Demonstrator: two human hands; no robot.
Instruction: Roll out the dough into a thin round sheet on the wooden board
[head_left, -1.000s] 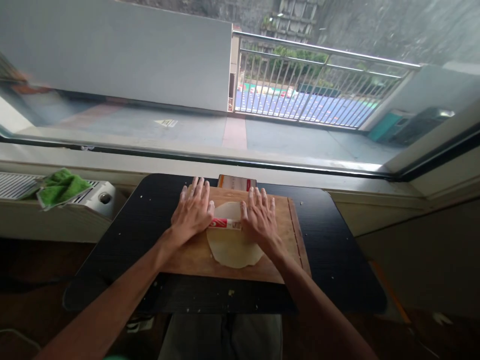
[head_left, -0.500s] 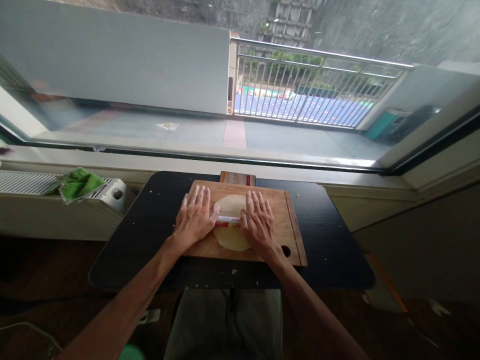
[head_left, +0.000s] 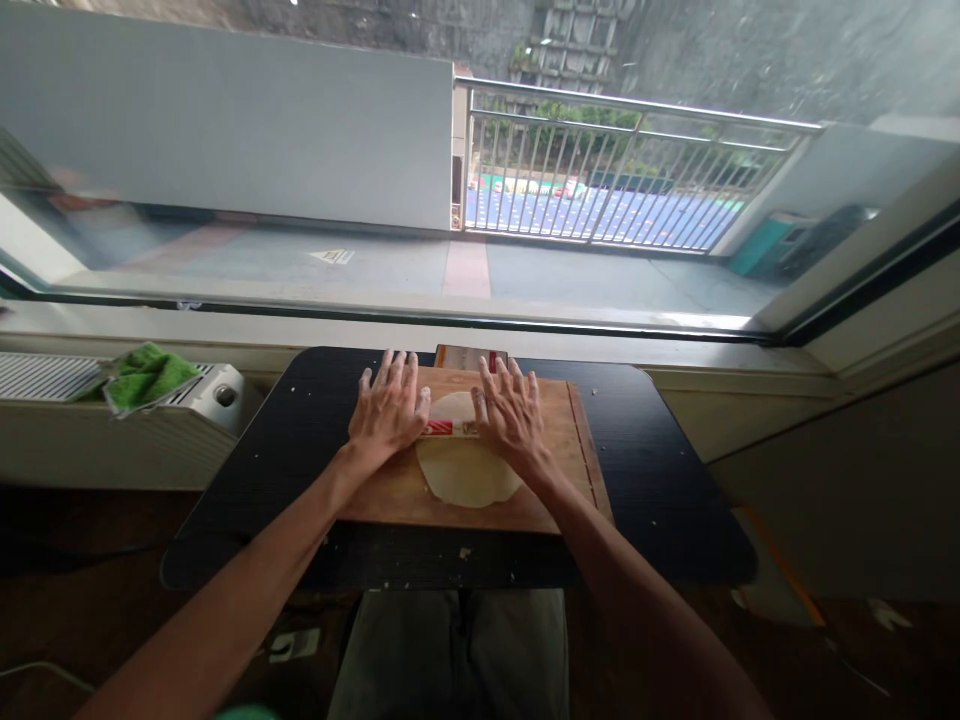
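The left hand point(head_left: 386, 408) and right hand point(head_left: 511, 410), palms down, fingers straight, lie over the ends of a red-and-white cylindrical roller point(head_left: 441, 428). Compared with half a second ago, it sits nearer the far edge of the pale, flat, round dough sheet point(head_left: 469, 477) on the rectangular brown wooden board point(head_left: 560, 425).

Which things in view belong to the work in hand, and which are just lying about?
In use:
left hand and right hand, both on the printed roller
dough sheet, under the roller
wooden board
black table

Apparently lying about:
green cloth
flat printed item beyond the board
pale crumbs
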